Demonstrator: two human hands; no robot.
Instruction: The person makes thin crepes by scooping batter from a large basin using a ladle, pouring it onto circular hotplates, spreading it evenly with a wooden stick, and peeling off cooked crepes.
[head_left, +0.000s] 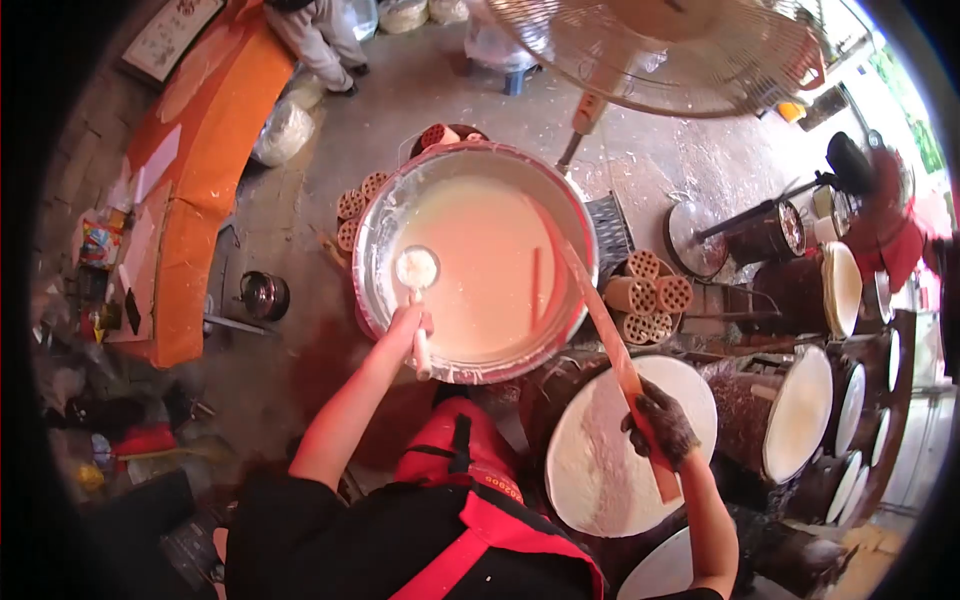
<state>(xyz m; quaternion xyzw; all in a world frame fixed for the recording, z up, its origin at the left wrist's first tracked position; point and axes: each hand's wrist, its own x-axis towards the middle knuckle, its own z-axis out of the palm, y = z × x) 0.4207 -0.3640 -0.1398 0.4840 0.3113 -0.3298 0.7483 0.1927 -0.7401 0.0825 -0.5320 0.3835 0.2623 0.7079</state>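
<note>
A big round basin [578,205] holds pale, creamy liquid batter [480,270]. Over its left side, my bare left hand [410,322] is closed round the handle of a ladle [416,268], whose round bowl has batter in it. My right hand [662,424], in a dark glove, grips a long flat wooden stick [612,335]. The stick slants up and left, its far end over the basin's right rim. Below the stick and my right hand lies a round griddle [590,460] with a pale layer on it.
More round griddles on drums [800,415] stand at the right. Perforated briquettes [650,290] lie right of the basin. A large fan [660,50] rises beyond it. An orange-covered table [200,200] and a kettle [264,296] are at the left. Another person's legs [320,45] show at top left.
</note>
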